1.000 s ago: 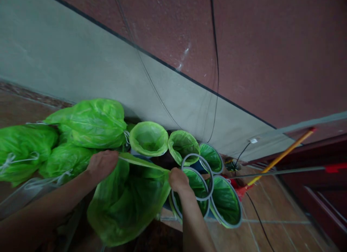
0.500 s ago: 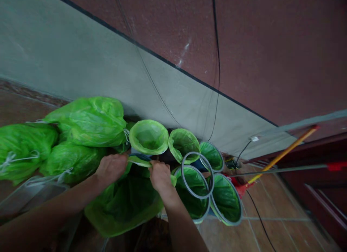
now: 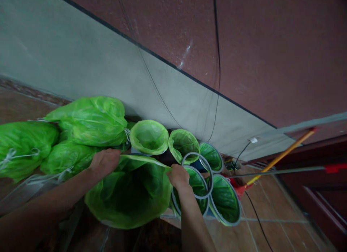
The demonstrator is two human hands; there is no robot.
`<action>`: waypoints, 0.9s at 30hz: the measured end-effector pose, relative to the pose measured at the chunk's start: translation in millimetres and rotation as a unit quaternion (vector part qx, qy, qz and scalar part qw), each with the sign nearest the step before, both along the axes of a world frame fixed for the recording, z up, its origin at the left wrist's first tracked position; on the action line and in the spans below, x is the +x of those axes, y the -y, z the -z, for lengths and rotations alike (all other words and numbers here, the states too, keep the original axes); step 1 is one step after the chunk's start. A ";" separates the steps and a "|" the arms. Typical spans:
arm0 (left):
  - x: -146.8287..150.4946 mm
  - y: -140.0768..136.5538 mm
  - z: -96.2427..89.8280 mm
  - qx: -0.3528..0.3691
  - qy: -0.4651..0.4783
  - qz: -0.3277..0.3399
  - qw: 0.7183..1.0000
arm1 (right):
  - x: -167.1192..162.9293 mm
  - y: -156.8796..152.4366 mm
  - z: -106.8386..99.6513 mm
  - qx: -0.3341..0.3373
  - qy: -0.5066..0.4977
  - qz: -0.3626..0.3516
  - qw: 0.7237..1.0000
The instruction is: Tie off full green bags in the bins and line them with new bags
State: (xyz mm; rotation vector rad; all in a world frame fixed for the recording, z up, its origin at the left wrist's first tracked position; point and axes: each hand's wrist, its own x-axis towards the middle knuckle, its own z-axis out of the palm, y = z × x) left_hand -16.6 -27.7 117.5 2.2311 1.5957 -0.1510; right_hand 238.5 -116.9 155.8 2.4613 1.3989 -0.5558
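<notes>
A green plastic bag [image 3: 127, 217] lines a bin in front of me, its mouth spread wide and dark inside. My left hand [image 3: 105, 161] is closed on the bag's far edge at the left. At the right end of the same edge, my right hand [image 3: 179, 176] grips the plastic too. Between the two hands the edge is stretched nearly straight. Most of the bin under the bag is hidden. Just beyond my hands stand a bin lined in light green [image 3: 149, 136] and a second lined bin [image 3: 184, 145].
Several tied green bags [image 3: 92, 122] are piled at the left by the wall. Right of my hands are more lined bins [image 3: 225, 199] with grey rims and a loose grey ring [image 3: 210, 174]. A yellow-orange pole [image 3: 282, 156] leans near the door.
My hands have moved apart, the right one to the right and the left one slightly left. The bag's edge between them is now longer and tauter, and its mouth is rounder.
</notes>
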 end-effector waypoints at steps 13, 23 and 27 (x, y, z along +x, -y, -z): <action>8.3 4.4 0.9 0.006 -0.012 0.051 0.999 | -25.2 -12.3 26.8 0.089 0.016 -0.120 0.989; -6.0 -4.8 -0.5 0.010 -0.039 0.012 0.999 | 14.0 2.5 -2.5 -0.089 -0.009 -0.028 0.996; 0.3 0.3 -1.9 0.013 -0.039 0.027 0.999 | -0.7 6.7 -0.9 -0.024 -0.038 -0.067 0.997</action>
